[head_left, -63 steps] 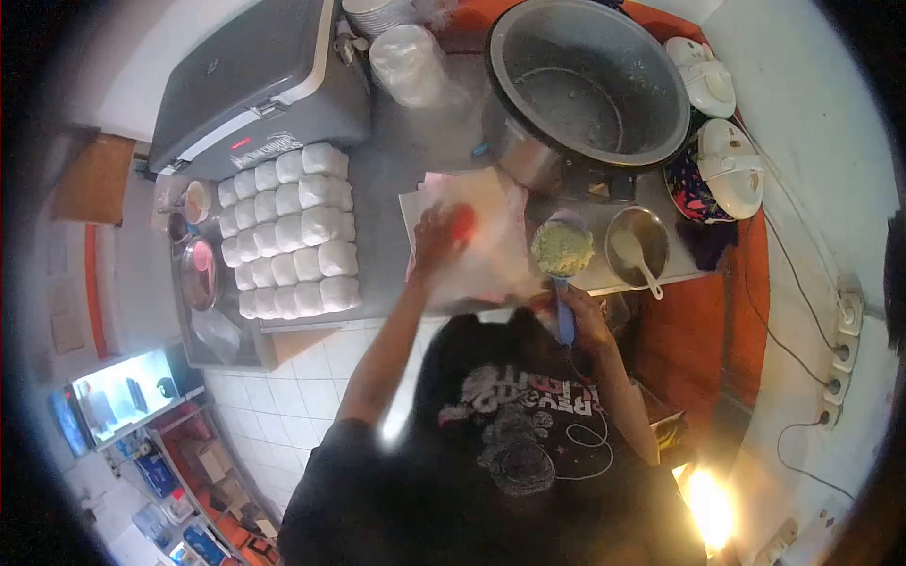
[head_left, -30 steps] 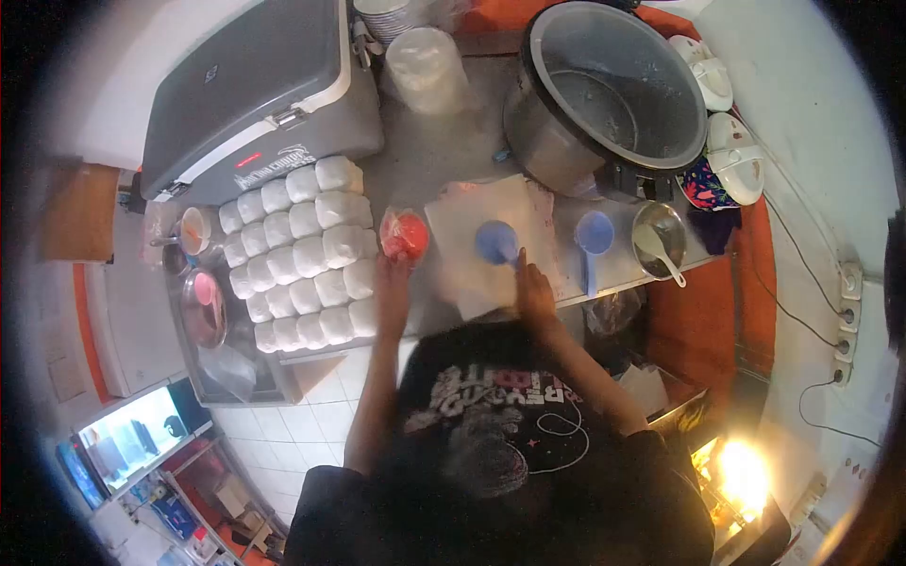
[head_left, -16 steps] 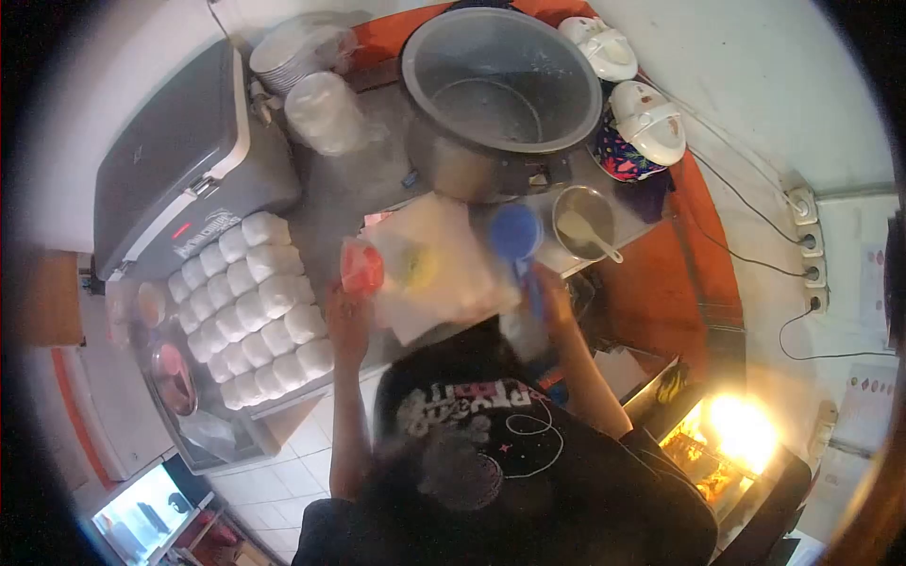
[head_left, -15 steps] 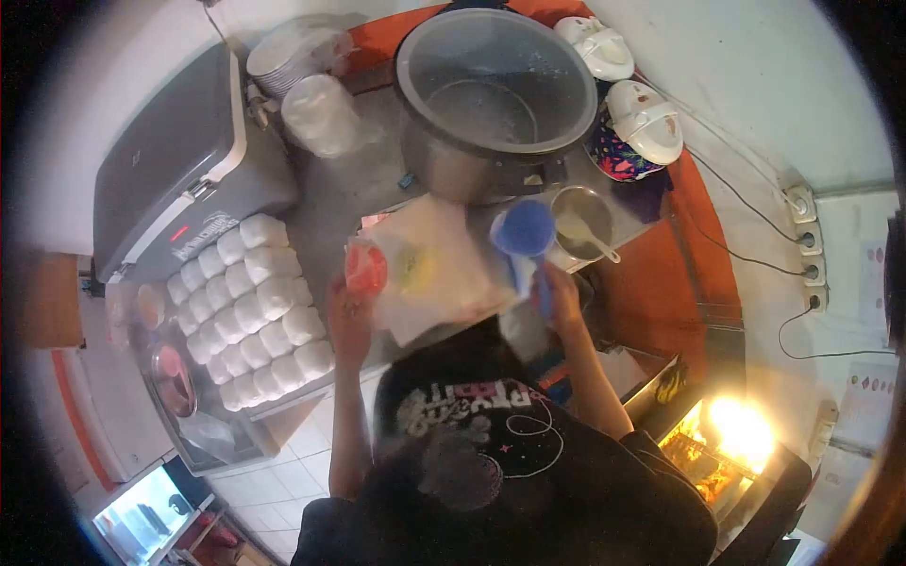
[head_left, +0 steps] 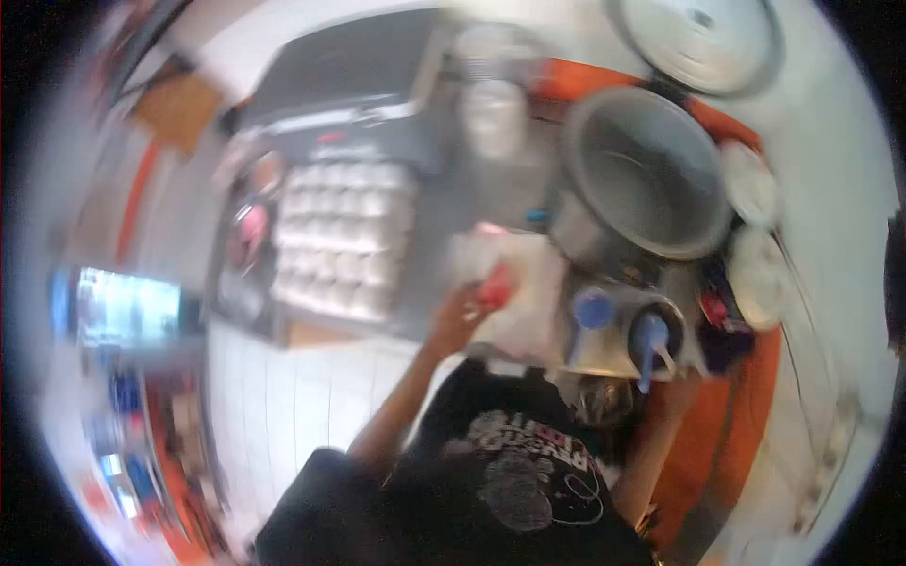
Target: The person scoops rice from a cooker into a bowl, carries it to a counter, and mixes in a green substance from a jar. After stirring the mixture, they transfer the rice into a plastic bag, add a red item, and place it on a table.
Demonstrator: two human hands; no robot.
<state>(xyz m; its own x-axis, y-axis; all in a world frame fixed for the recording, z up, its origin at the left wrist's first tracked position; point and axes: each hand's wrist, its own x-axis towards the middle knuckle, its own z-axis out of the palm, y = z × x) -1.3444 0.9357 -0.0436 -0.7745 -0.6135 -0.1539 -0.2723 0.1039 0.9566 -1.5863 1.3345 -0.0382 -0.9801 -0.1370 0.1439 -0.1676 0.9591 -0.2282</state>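
My left hand [head_left: 460,319] is closed around a small red plastic piece [head_left: 495,286], possibly a cup, over the white sheets of paper [head_left: 528,307] on the counter. Blur hides the red piece's exact shape. My right hand [head_left: 668,398] is smeared and pale at the counter's front edge, its fingers not readable. Just left of it hangs the handle of a blue scoop [head_left: 651,332], whose head is at the small metal pot [head_left: 672,319]. Another blue scoop [head_left: 593,308] rests on the counter between the paper and that pot.
A large grey pot [head_left: 651,179] stands behind the scoops. White packets [head_left: 344,241] lie in rows at the left, before a dark grey cooler box [head_left: 349,71]. White-lidded containers [head_left: 755,274] line the right side. A large round lid [head_left: 698,38] is at the back.
The view has swung left, shifting everything rightward. A blue scoop my right hand gripped by its handle now appears apart from that hand. My left hand still holds the red piece.
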